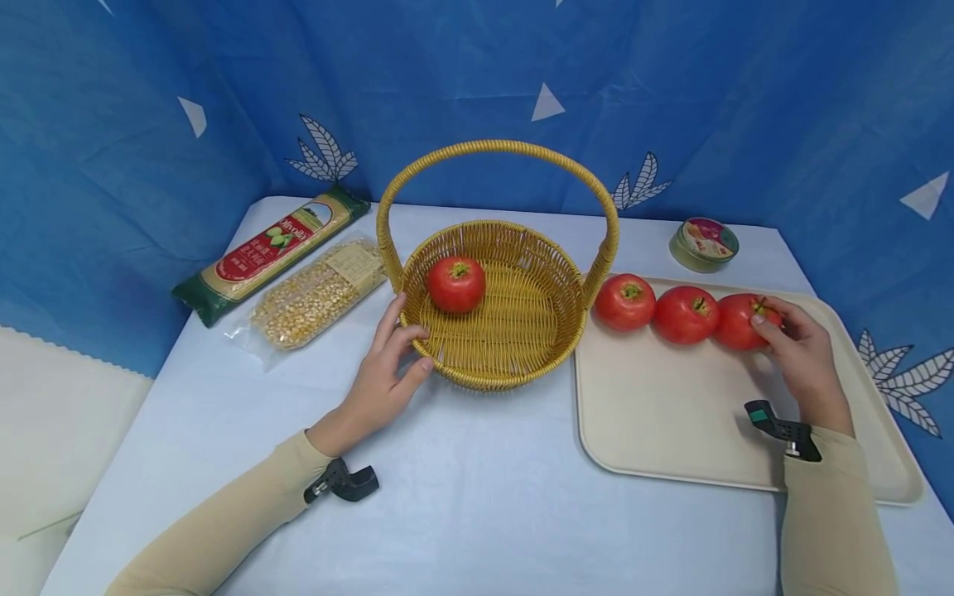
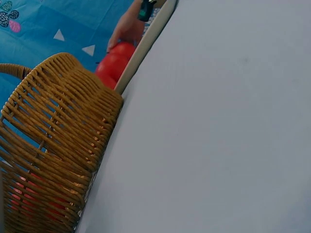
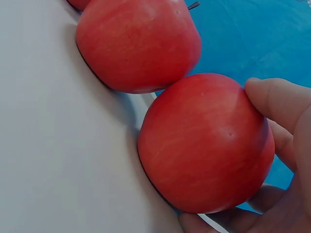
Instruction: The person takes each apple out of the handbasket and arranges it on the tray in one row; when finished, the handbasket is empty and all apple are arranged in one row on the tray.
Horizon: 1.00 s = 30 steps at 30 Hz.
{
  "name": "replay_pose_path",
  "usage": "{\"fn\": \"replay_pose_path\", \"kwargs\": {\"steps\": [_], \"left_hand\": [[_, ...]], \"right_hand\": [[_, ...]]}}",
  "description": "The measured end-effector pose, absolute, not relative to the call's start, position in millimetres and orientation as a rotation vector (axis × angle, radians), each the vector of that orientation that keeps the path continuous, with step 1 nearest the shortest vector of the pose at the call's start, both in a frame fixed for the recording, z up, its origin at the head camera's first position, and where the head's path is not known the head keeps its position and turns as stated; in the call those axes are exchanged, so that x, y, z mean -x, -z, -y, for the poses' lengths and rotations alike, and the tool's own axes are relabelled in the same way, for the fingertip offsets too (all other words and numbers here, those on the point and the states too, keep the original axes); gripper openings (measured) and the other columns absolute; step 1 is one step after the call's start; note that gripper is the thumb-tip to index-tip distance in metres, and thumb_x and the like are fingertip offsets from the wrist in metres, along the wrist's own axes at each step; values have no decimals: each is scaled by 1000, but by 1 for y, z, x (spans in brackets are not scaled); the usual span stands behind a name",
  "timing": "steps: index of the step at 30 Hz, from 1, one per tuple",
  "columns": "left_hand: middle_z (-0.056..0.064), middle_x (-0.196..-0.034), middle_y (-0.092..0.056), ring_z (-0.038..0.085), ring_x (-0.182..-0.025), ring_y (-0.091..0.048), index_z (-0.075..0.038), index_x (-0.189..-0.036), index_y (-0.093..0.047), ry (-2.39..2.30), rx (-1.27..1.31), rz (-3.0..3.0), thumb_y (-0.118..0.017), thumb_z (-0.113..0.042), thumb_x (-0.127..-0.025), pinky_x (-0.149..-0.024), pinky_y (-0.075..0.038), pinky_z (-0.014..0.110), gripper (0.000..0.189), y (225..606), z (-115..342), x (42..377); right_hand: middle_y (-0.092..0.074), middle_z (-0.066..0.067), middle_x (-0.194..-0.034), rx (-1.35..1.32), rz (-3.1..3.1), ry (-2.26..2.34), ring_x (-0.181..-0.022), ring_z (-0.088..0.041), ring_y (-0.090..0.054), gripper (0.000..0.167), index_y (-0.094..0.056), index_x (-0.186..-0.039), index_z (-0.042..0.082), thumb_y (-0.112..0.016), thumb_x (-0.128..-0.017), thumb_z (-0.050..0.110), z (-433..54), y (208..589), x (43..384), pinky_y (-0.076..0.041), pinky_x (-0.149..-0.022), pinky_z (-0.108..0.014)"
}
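A round wicker basket [image 1: 492, 377] with a tall hoop handle has one red apple [image 1: 456, 284] inside, on its left. My left hand [image 1: 383, 368] is at the basket's near left rim, a finger bent over the edge and the thumb on the outer side. On the beige tray [image 1: 671, 414], red apples stand in a row along the far edge: a left one [image 1: 624, 302], a middle one [image 1: 684, 315] and a right one [image 1: 738, 321]. My right hand [image 1: 805, 352] grips the right apple [image 3: 206, 143], thumb on top and fingers around its side.
Left of the basket lie a bag of corn kernels [image 1: 316, 294] and a long pasta packet [image 1: 272, 248]. A small round tin [image 1: 704, 244] stands behind the tray. Blue patterned cloth [image 1: 462, 74] hangs behind the white table [image 1: 522, 497].
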State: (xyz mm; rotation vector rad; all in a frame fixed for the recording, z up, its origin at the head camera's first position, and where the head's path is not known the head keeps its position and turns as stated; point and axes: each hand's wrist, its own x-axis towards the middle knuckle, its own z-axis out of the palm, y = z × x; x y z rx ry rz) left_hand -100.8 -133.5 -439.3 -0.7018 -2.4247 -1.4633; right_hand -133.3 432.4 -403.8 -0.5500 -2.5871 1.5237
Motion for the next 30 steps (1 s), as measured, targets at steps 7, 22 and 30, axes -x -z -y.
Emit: {"fn": "replay_pose_path", "kwargs": {"steps": [7,22,30], "left_hand": [[16,-172,-11,46,-142,-45,-4,-126,-55,1455,696,2437,-61,-26,-102,-104,-52,56,33,439,134,100],[18,-171,-11,46,-142,-46,-2,-125,-55,1472,696,2430,-62,-21,-101,-106,-51,55,31,438,133,101],[19,-171,-11,46,-141,-47,-1,-125,-55,1469,698,2432,-61,-26,-103,-106,-52,55,35,437,133,101]], "right_hand": [[-46,25,-136,559,2572,-1516,-123,1,-38,53,-46,-153,32,-60,-102,34,-430,402,133,-45,-74,3],[-49,16,-146,521,2483,-1558,-123,0,-42,55,-46,-154,27,-62,-102,28,-430,397,132,-45,-75,3],[-42,11,-160,566,2456,-1573,-145,-9,-38,54,-46,-153,30,-62,-102,29,-429,389,130,-45,-84,1]]}}
